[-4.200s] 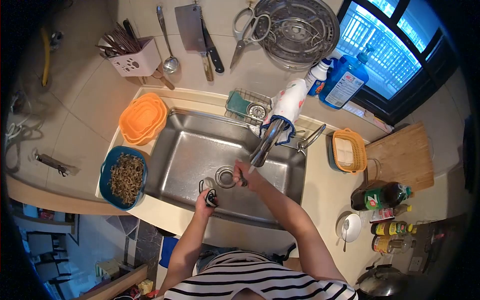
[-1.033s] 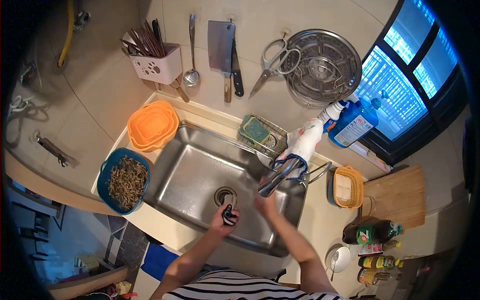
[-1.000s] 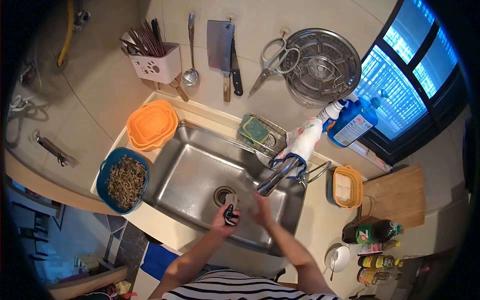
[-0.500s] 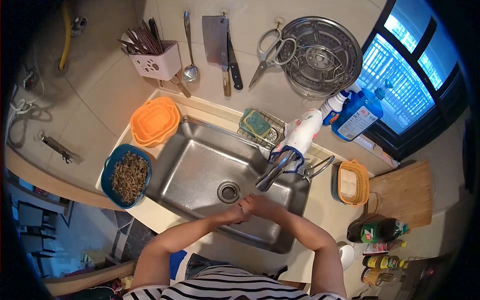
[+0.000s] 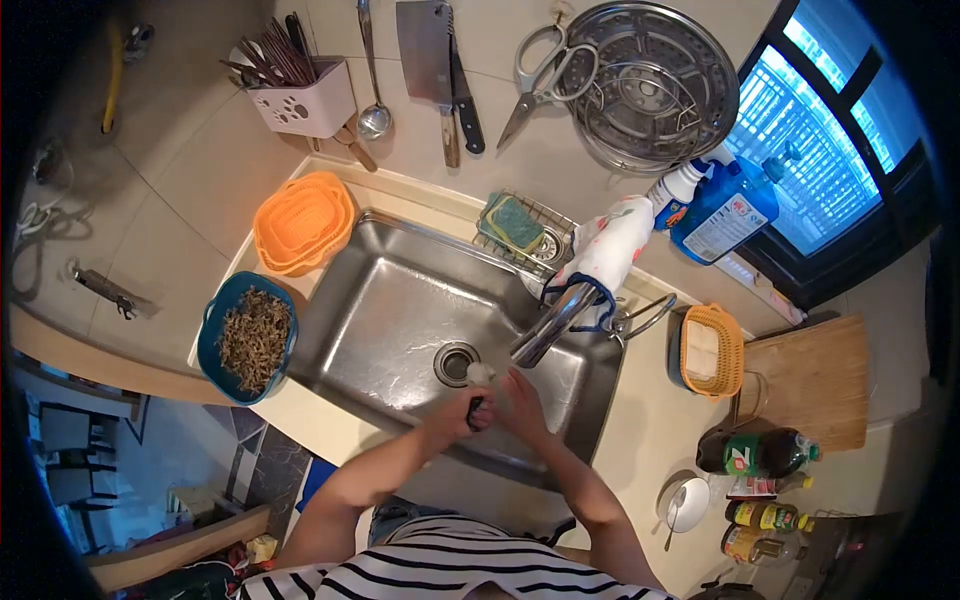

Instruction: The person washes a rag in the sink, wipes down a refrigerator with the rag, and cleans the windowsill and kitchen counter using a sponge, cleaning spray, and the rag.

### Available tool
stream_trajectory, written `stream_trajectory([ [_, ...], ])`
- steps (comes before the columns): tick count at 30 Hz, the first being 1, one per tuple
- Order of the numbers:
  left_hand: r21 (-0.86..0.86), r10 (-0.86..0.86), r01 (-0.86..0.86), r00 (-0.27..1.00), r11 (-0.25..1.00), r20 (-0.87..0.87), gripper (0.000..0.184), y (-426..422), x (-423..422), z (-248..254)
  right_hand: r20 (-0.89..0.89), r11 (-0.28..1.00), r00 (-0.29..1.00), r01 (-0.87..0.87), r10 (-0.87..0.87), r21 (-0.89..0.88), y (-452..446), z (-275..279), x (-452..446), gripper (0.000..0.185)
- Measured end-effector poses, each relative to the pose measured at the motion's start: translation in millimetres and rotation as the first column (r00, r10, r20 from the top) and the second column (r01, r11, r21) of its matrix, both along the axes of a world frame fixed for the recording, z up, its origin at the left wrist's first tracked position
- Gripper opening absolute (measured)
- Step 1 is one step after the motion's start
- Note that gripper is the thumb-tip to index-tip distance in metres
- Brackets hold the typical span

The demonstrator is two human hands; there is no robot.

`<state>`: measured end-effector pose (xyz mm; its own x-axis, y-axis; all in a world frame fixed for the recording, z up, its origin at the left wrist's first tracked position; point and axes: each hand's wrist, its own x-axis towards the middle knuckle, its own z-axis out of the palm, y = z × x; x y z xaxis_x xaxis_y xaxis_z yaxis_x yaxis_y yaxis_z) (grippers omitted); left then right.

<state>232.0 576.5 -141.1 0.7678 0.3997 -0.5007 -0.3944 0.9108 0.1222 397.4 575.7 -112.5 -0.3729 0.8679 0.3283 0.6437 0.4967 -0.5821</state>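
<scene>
My left hand (image 5: 462,414) is closed over the near side of the steel sink (image 5: 390,300). Something dark shows between its fingers. A small pale, rounded thing (image 5: 481,374) sticks up from the top of that hand, and I cannot make out its kind or whether it joins the dark part. Just to the right, my right hand (image 5: 521,405) has its fingers stretched out, with nothing visible in it. The drain (image 5: 456,364) lies right beyond the left hand. Above and right of the hands, the faucet (image 5: 552,325) points into the sink with a patterned cloth (image 5: 610,245) over it.
Left of the sink stand a blue basket (image 5: 207,345) of dried brown pieces and orange baskets (image 5: 300,222). A sponge (image 5: 515,222) sits in a wire rack behind. On the right are a yellow basket (image 5: 735,350), a cutting board (image 5: 815,380), bottles (image 5: 755,453) and a white bowl (image 5: 686,500).
My hands, together before, have come apart. The right one has opened, and the pale thing now shows above the left. The view has shifted slightly, bringing the white bowl more into sight.
</scene>
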Motion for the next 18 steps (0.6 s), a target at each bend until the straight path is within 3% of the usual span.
stream_trajectory([
  [1, -0.070, 0.136, -0.126, 0.976, 0.990, 0.170, 0.012, -10.9, 14.8, 28.5, 0.000, 1.000, 1.000, 0.002, -0.002, 0.004, -4.6, -5.8, 2.4, 0.063],
  [2, -0.159, 0.274, -0.233, 0.905, 0.959, 0.325, 0.012, -20.8, 27.6, 55.9, -0.217, 0.994, 0.973, -0.053, 0.073, 0.097, -6.7, -13.4, 4.9, 0.052],
  [3, -0.157, 0.272, -0.232, 0.905, 0.960, 0.328, 0.012, -30.8, 35.8, 76.5, -0.415, 0.977, 0.895, -0.088, 0.164, 0.196, -8.2, -17.0, 6.8, 0.040],
  [4, -0.273, 0.301, -0.192, 0.843, 0.943, 0.445, 0.012, -41.3, 42.6, 95.4, -0.413, 0.976, 0.896, -0.089, 0.165, 0.197, -5.6, 0.1, 5.6, 0.040],
  [5, -0.380, 0.340, -0.135, 0.764, 0.915, 0.548, 0.014, -48.9, 46.5, 109.8, -0.412, 0.925, 0.889, -0.031, 0.198, 0.378, 1.1, 41.1, 0.0, 0.036],
  [6, -0.379, 0.341, -0.137, 0.764, 0.915, 0.548, 0.014, -52.6, 48.2, 119.4, -0.405, 0.838, 0.885, 0.029, 0.232, 0.545, 7.0, 72.8, -4.5, 0.032],
  [7, -0.242, 0.167, 0.001, 0.720, 0.970, 0.673, 0.018, -56.5, 49.6, 127.1, -0.404, 0.838, 0.884, 0.026, 0.234, 0.545, 9.7, 87.1, 1.1, 0.032],
  [8, -0.083, -0.017, 0.125, 0.644, 0.989, 0.765, 0.022, -60.3, 50.8, 133.5, -0.224, 0.783, 0.878, -0.229, 0.422, 0.578, 12.7, 99.0, 14.4, 0.030],
  [9, -0.067, -0.040, 0.119, 0.725, 0.991, 0.688, 0.028, -63.2, 49.3, 138.4, -0.039, 0.678, 0.805, -0.472, 0.593, 0.563, 17.0, 111.8, 23.8, 0.029],
  [10, -0.071, -0.035, 0.115, 0.723, 0.991, 0.690, 0.028, -60.3, 44.5, 148.5, -0.039, 0.679, 0.803, -0.476, 0.595, 0.559, 20.8, 128.7, 26.6, 0.029],
  [11, 0.086, -0.194, 0.174, 0.876, 0.981, 0.441, 0.026, -51.2, 36.2, 161.2, 0.103, 0.650, 0.790, -0.563, 0.604, 0.511, 23.9, 146.6, 27.5, 0.025],
  [12, 0.215, -0.305, 0.272, 0.943, 0.938, 0.135, 0.025, -48.8, 29.4, 166.8, 0.242, 0.622, 0.757, -0.642, 0.607, 0.449, 22.6, 160.8, 28.1, 0.021],
  [14, 0.569, -0.303, 0.205, 0.950, 0.796, 0.081, 0.017, -42.6, 28.3, 147.7, 0.301, 0.689, 0.779, -0.628, 0.551, 0.362, 18.0, 168.6, 23.9, 0.021],
  [15, 0.527, -0.333, 0.453, 0.890, 0.719, -0.310, 0.015, -32.6, 28.4, 147.9, 0.406, 0.744, 0.730, -0.649, 0.550, 0.160, 17.9, 164.4, 23.8, 0.020],
  [16, 0.384, -0.320, 0.664, 0.687, 0.641, -0.653, 0.013, -22.4, 27.9, 165.0, 0.495, 0.779, 0.664, -0.625, 0.561, -0.046, 17.4, 159.4, 22.8, 0.020],
  [17, 0.342, -0.199, 0.783, 0.500, 0.519, -0.843, 0.015, -15.8, 32.0, 181.1, 0.491, 0.779, 0.662, -0.625, 0.565, -0.055, 17.6, 154.7, 20.6, 0.020],
  [18, 0.248, -0.036, 0.881, 0.286, 0.404, -0.957, 0.017, -14.5, 36.2, 190.1, 0.492, 0.833, 0.681, -0.513, 0.542, -0.207, 17.8, 149.6, 18.1, 0.020],
])
